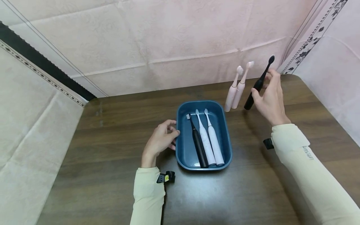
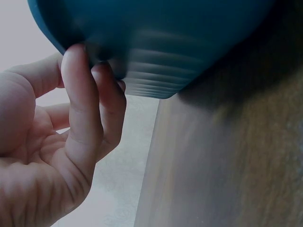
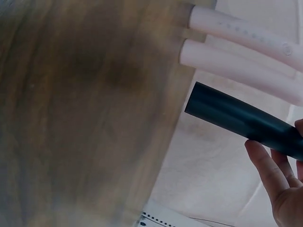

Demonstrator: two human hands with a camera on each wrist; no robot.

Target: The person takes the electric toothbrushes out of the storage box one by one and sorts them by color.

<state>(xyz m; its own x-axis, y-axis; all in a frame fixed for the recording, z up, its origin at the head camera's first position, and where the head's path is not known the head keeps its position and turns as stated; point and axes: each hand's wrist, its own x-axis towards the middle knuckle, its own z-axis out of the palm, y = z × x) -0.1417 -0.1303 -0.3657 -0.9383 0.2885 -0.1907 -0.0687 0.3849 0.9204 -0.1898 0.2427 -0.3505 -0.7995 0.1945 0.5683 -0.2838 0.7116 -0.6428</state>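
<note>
My left hand [image 1: 160,139] holds the left rim of a blue tray [image 1: 180,153], fingers against its outer wall, also seen in the left wrist view, where the hand [image 2: 61,142] is under the tray wall [image 2: 156,52]. Inside the tray lie a black electric toothbrush [image 1: 199,147] and two white electric toothbrushes [image 1: 206,142]. With fingers and thumb my right hand [image 1: 271,100] grips another black electric toothbrush [image 1: 258,84], head up and tilted right. In the right wrist view its handle [image 3: 236,116] shows; whether its base touches the table I cannot tell.
Two pink electric toothbrushes [image 1: 234,92] stand upright side by side near the table's back edge, between the tray and the right hand. The brown wooden table [image 1: 121,131] meets pale cloth [image 1: 168,47] behind it and at both sides.
</note>
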